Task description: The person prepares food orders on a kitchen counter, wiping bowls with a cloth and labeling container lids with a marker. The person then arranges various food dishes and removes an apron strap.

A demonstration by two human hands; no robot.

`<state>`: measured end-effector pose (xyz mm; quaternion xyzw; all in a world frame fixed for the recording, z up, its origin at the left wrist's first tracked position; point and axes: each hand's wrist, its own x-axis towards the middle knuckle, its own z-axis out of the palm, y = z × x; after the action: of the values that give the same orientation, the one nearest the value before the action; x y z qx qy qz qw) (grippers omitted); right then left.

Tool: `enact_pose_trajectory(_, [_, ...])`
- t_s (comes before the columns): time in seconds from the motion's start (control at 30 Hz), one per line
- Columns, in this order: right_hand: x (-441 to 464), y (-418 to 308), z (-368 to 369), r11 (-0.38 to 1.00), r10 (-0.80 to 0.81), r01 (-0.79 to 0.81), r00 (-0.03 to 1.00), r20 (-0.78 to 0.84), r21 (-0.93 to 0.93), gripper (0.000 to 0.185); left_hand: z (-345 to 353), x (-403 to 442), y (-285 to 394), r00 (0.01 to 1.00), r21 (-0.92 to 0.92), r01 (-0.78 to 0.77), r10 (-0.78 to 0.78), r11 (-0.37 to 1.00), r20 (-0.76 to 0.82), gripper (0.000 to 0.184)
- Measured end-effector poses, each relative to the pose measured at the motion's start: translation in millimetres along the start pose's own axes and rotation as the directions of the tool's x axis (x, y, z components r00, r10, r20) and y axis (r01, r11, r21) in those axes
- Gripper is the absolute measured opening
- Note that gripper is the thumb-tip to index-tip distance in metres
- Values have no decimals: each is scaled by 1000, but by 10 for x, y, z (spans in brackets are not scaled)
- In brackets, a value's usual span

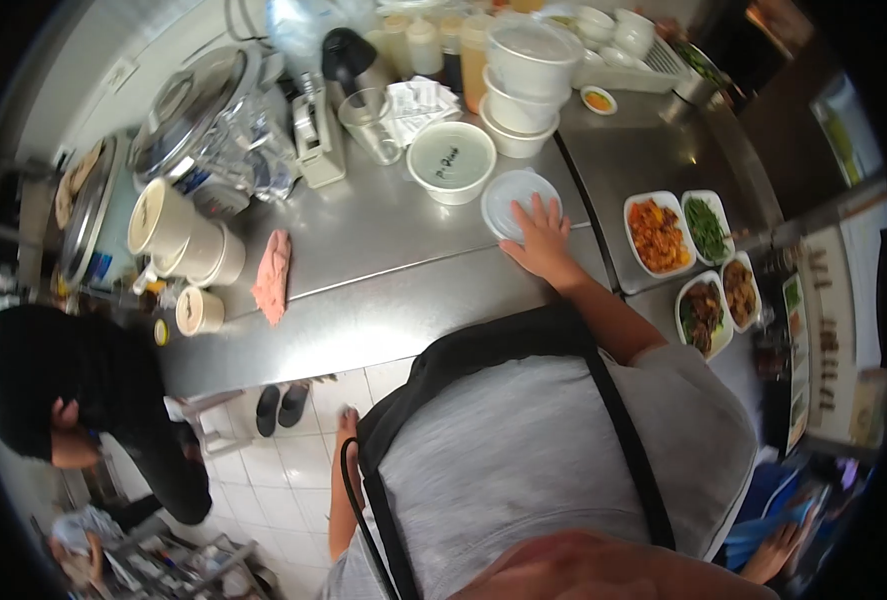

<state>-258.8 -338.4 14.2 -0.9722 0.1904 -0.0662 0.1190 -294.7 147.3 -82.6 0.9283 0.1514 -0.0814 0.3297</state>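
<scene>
My right hand [541, 240] lies with spread fingers on the near right edge of a round translucent lid [508, 202] on the steel counter [383, 235]. Just behind the lid is a round white tub [450, 165] with handwriting on its cover. Stacked lidded tubs [531, 60] rise behind and to the right. My left hand [348, 420] hangs low beside my body, below the counter edge; it is small and partly hidden, so its fingers cannot be made out.
A pink cloth [274, 275] and stacked paper tubs [163, 225] lie left. White food trays [657, 235] are at the right. Bottles, a clear cup [370, 125] and foil stand behind. A person in black [113, 410] is at the left; other people show at both lower corners.
</scene>
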Motion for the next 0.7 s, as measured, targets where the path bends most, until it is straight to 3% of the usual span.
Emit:
enact_pose_trajectory(0.07, [14, 31, 7, 999, -32, 32, 999, 4, -11, 68, -5, -382, -474, 972, 175, 158, -185, 972, 145, 57])
enact_pose_trajectory(0.27, [-1, 36, 3, 998, -60, 58, 997, -56, -28, 67, -101, -1227, -1066, 855, 297, 381, -456, 876, 248, 52])
enact_pose_trajectory(0.7, [-2, 23, 6, 998, -68, 67, 993, -96, -20, 65, -241, -1522, -1097, 818, 273, 433, -501, 859, 283, 42])
